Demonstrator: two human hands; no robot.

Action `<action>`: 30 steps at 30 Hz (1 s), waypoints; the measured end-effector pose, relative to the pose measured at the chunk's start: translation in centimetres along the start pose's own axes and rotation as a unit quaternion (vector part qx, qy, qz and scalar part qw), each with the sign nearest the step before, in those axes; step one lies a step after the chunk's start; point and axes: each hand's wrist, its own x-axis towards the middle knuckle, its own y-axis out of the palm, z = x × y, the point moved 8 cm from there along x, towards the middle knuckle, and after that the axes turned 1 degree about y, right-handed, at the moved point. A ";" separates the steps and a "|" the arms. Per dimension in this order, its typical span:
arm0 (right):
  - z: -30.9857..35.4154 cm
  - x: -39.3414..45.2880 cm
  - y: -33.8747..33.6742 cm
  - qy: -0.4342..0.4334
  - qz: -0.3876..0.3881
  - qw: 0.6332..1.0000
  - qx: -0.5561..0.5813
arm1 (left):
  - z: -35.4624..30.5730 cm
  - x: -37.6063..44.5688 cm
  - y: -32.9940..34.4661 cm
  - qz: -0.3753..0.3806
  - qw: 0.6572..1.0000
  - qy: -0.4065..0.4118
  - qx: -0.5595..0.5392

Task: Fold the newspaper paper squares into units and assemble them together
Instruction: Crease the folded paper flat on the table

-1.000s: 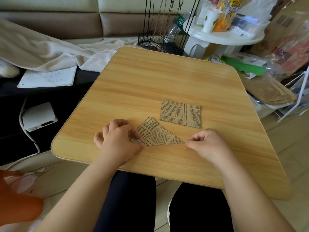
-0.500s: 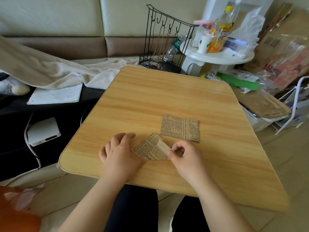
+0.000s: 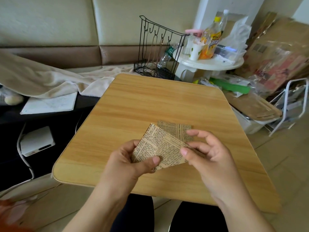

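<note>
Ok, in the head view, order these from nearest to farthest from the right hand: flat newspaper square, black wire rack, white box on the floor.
1. Flat newspaper square, just beyond the right hand.
2. Black wire rack, past the table's far edge.
3. White box, far left, on the floor.

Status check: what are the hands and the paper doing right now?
Left hand and right hand both pinch the folded newspaper piece. Second newspaper square flat on the wooden table. Nothing in the way.

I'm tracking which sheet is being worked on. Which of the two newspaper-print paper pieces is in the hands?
The nearer newspaper-print piece, pinched by the left hand and right hand. The farther piece lies flat on the wooden table.
</note>
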 end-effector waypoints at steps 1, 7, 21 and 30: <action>0.2 -0.2 -0.3 -0.004 -0.010 1.000 0.004 | -0.3 -0.3 0.2 -0.005 1.000 0.011 -0.002; 1.6 -1.3 -0.8 -0.031 -0.053 0.998 0.029 | -1.6 -1.8 0.2 -0.058 0.996 0.048 0.040; 2.9 -0.6 -1.5 -0.016 -0.056 0.995 0.076 | -2.6 -2.3 3.3 0.069 0.997 -0.042 0.002; 3.9 -0.7 -1.1 -0.030 -0.022 0.993 0.111 | -6.6 -0.4 3.6 0.046 0.993 0.093 0.059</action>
